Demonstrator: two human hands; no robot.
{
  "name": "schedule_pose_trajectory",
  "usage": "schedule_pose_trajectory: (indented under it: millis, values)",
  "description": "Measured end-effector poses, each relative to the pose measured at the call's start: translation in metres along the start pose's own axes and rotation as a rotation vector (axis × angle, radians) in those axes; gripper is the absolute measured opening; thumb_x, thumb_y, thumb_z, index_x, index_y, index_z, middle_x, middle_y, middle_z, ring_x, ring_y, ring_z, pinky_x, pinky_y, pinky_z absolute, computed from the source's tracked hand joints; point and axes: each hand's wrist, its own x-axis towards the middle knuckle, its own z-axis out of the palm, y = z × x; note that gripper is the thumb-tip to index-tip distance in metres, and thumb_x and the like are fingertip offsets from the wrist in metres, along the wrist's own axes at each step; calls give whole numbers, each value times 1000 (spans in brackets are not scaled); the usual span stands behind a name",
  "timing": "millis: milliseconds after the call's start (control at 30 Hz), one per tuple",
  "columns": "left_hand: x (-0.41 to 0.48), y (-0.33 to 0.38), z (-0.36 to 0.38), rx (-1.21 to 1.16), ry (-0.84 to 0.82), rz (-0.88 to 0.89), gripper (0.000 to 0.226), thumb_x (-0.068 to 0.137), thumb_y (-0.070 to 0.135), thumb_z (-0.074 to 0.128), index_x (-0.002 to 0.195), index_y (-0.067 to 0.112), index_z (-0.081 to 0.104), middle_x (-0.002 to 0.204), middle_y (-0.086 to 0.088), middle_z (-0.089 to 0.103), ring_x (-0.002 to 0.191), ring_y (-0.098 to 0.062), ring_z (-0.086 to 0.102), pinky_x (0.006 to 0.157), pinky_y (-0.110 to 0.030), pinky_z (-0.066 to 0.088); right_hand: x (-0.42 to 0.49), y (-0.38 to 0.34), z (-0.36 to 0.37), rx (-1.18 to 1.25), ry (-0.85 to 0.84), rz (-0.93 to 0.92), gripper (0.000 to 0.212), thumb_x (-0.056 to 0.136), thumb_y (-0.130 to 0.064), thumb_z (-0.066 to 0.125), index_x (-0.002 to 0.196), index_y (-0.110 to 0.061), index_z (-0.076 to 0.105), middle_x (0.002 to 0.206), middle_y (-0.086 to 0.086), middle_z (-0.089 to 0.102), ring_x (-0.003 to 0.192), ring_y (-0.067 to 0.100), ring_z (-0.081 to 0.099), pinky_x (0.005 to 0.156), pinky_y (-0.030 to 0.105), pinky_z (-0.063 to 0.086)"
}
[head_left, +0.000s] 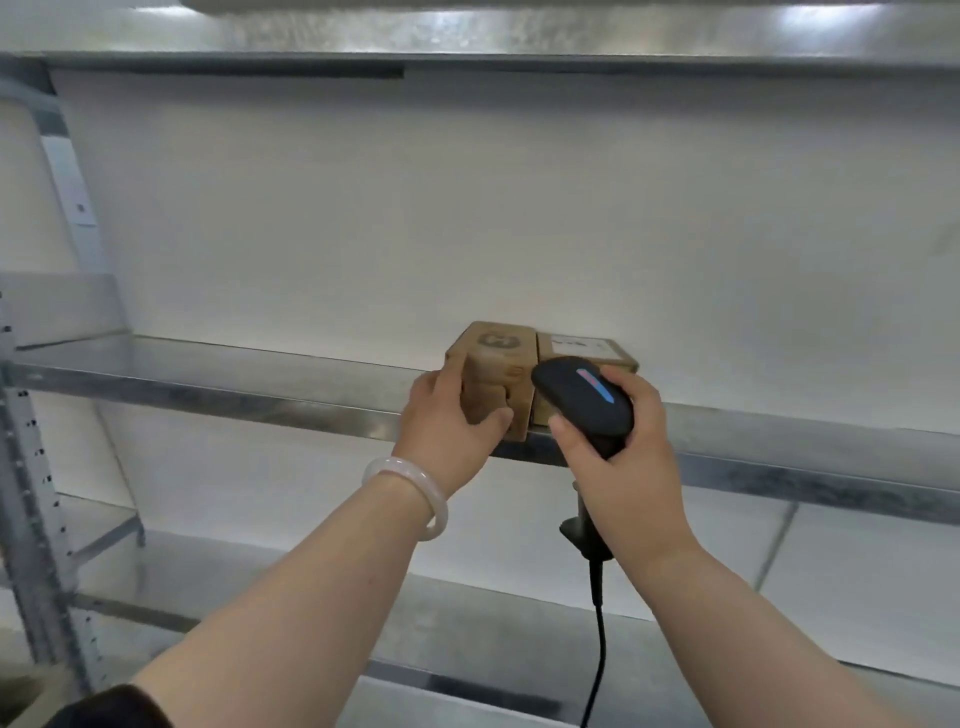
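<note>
left hand (451, 422) grips small brown cardboard box (496, 374) at the galvanised metal shelf (218, 382) front edge | right hand (621, 447) clamped on black corded barcode scanner (584, 397) (aimed at boxes) | second brown box (587, 349) touching on right | shelf bare toward both ends

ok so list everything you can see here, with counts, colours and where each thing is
shelves: at least 3, grey metal, against a white wall
left box: 1, brown cardboard, front edge of the middle level
right box: 1, brown cardboard with a white label on top, right beside the left box
scanner: 1, black with a lit strip, in front of the right box
cable: 1, black, hanging from the scanner
bracelet: 1, pale white, left wrist
left hand: 1, grips the left box
right hand: 1, holds the scanner
</note>
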Motion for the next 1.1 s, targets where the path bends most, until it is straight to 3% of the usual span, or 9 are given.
schedule_pose_trajectory:
  millis: [133, 233, 300, 400, 567, 667, 767, 900, 1100]
  values:
    - [9, 4, 2, -39, 75, -9, 75, 90, 38, 68, 153, 35, 27, 149, -1, 29, 133, -24, 42, 100, -25, 35, 24, 4, 5, 23, 21, 34, 50, 83, -26, 75, 105, -60, 46, 100, -34, 59, 93, 17, 66, 81, 47, 58]
    - [20, 7, 2, -84, 77, -39, 76, 90, 43, 67, 154, 36, 25, 151, 0, 28, 135, -23, 41, 105, -29, 37, 40, 10, 17, 48, 22, 53, 49, 83, -29, 75, 117, -49, 46, 110, -22, 59, 99, 20, 65, 84, 46, 58]
    - [29, 10, 0, -124, 75, -90, 77, 90, 48, 65, 154, 35, 25, 152, -2, 31, 134, -25, 44, 109, -36, 41, 49, 9, 27, 42, 43, 52, 51, 85, -28, 74, 127, -35, 46, 111, -22, 54, 104, 14, 62, 86, 30, 56]
    - [39, 10, -2, -153, 58, -121, 69, 94, 47, 62, 153, 30, 30, 146, 0, 44, 120, -21, 52, 98, -33, 47, 59, 7, 38, 46, 53, 62, 51, 88, -24, 71, 132, -23, 46, 104, -28, 48, 95, -10, 57, 71, 3, 44]
    - [38, 0, -4, -202, 87, -89, 54, 95, 38, 64, 143, 30, 40, 113, 16, 49, 99, -9, 51, 77, -17, 43, 57, 6, 53, 99, 62, 97, 53, 87, -29, 72, 131, -31, 44, 110, -22, 55, 100, 0, 60, 86, 25, 55]
    - [32, -5, -11, -315, 123, -128, 50, 90, 40, 70, 131, 33, 43, 107, 15, 52, 93, -6, 55, 70, -15, 45, 48, 1, 58, 146, 53, 42, 53, 86, -27, 73, 130, -34, 43, 112, -27, 53, 104, -11, 56, 83, 6, 46]
    - [24, -5, -25, -403, 166, -189, 57, 81, 49, 77, 120, 33, 40, 98, 19, 50, 88, -2, 55, 70, -19, 48, 36, -8, 64, 198, -4, -9, 53, 86, -20, 73, 129, -33, 44, 113, -29, 53, 103, -16, 54, 80, 1, 43]
    - [15, -6, -49, -382, 235, -228, 71, 71, 52, 84, 124, 29, 41, 108, 8, 56, 104, -18, 59, 86, -31, 53, 19, -21, 75, 290, -66, -80, 53, 86, -11, 72, 126, -31, 45, 114, -25, 55, 102, -15, 55, 81, 4, 43]
    - [-17, -12, -76, -472, 240, -233, 71, 74, 47, 83, 130, 32, 42, 114, 8, 57, 102, -10, 59, 73, -23, 48, -4, -32, 87, 429, -174, -97, 53, 86, -9, 71, 124, -36, 46, 122, -14, 56, 109, -4, 57, 86, 12, 49]
